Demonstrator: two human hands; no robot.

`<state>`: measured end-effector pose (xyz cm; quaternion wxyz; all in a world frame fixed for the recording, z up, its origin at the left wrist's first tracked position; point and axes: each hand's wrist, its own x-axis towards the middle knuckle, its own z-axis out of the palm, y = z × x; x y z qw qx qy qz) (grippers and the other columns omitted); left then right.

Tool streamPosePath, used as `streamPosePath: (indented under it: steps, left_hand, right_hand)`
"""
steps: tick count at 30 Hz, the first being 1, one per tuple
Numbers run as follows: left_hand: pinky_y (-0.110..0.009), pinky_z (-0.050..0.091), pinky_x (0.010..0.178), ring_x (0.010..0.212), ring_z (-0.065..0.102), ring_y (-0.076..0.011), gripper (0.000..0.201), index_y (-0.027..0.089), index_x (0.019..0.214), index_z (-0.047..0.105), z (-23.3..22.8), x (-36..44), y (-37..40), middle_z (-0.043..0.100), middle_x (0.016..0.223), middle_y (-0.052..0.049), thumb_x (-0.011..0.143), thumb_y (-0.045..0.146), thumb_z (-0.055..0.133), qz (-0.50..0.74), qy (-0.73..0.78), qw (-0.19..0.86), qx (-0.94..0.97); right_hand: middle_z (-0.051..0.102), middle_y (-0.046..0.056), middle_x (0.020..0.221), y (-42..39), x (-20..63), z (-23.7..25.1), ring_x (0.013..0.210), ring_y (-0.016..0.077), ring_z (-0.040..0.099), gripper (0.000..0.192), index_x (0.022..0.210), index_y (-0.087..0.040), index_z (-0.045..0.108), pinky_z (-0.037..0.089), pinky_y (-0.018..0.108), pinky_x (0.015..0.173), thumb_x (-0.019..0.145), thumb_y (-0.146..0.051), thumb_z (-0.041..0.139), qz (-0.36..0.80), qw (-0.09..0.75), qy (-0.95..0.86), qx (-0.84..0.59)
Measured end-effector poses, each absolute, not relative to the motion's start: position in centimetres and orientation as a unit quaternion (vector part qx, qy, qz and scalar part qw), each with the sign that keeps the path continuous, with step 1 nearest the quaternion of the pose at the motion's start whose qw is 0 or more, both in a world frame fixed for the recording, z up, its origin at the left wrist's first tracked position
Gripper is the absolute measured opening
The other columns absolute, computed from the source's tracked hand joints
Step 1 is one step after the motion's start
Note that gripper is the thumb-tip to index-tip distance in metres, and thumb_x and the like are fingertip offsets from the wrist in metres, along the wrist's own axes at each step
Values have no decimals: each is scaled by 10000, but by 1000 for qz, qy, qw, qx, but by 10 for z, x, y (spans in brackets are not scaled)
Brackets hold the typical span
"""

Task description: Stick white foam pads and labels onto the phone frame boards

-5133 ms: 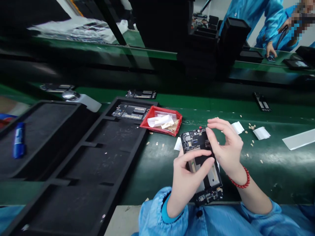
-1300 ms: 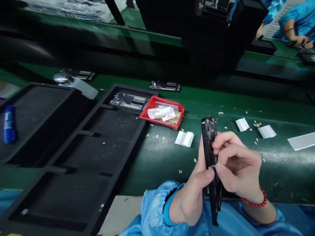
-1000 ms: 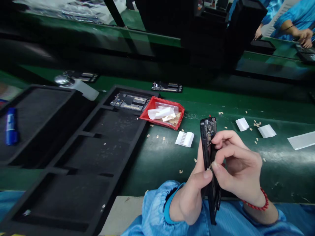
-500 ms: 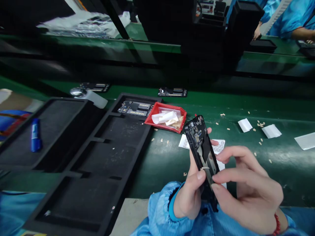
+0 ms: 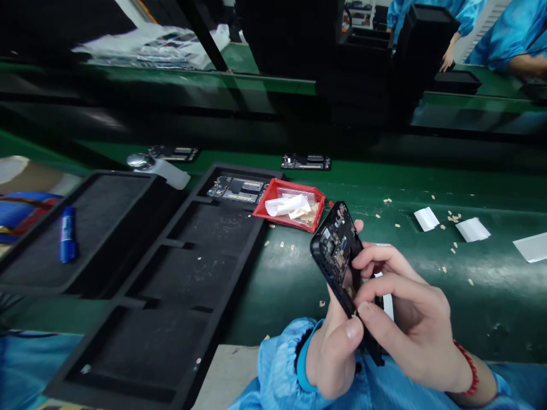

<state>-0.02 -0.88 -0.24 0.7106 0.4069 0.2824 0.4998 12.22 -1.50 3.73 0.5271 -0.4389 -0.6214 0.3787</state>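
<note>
An opened phone body [image 5: 335, 242], black with its circuit board exposed, is tilted up in front of me. My left hand [image 5: 335, 356] grips its lower part from beneath, thumb along the near edge and a fingertip showing behind the far edge. Over the phone's lower half is my right hand [image 5: 405, 322], its thumb and index finger pressed together at the inner face; whatever lies between them is hidden. Its other fingers touch or hover by the board; I cannot tell which. Partly covered by this hand, a white paper [image 5: 388, 304] lies on the bench.
A red bin [image 5: 290, 225] of scraps overlaps a black compartment tray [image 5: 239, 273] holding another phone body [image 5: 237, 189]. Left are a blue marker [image 5: 67, 234] and a dispenser bottle [image 5: 164, 171]. Folded papers [image 5: 472, 229] and tan bits lie right. Co-workers' sleeves [image 5: 504, 37] show behind.
My right hand has moved left and closer over the phone, covering more of its lower half. The phone's top has swung slightly left and turned more edge-on.
</note>
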Motion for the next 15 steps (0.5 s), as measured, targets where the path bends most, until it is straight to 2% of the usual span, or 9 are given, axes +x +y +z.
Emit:
streamPosePath:
  steps: [3,6,8,10,12,15]
  left_hand:
    - [-478,188,1281,1563,189,-318,615,349,1543,390,-14,-1,-12,403,1615,27,952,509,451,533,227,674,459]
    - [-411,166,1286,1578,143,-263,598,401,1534,389,-18,-2,-16,380,1626,92,947,471,474,555,203,691,417]
    - [-401,154,1288,1572,170,-267,632,385,1505,450,-11,-4,-17,452,1586,84,893,509,542,528,201,753,338]
    - [-459,203,1278,1534,280,-331,702,324,1448,550,1,-6,-16,579,1489,27,793,566,629,464,212,825,243]
    - [-528,297,1239,1452,419,-400,727,254,1339,666,11,-8,-14,704,1332,-29,702,604,689,412,231,864,172]
    - [-538,431,1155,1311,578,-424,568,219,1092,802,17,-9,-13,806,1063,-52,667,588,722,412,273,858,140]
  right_hand:
    - [536,31,1130,-13,125,41,972,136,593,79,885,-214,638,541,265,868,921,-144,628,417,503,-621,-432]
    - [532,41,1098,-11,128,45,951,137,585,100,877,-206,657,548,267,864,943,-156,600,423,487,-634,-427]
    - [554,44,1116,-13,129,45,965,135,593,141,908,-215,685,550,265,883,958,-148,572,411,486,-640,-431]
    - [572,43,1178,-17,129,41,1021,138,603,184,965,-234,702,543,268,922,958,-117,560,366,506,-636,-454]
    - [557,48,1293,-21,129,36,1170,171,586,239,1063,-252,696,537,280,962,930,-86,590,294,536,-621,-491]
    - [451,62,1514,-27,128,28,1416,244,450,464,1316,-283,596,550,316,1004,899,-82,622,255,539,-599,-535]
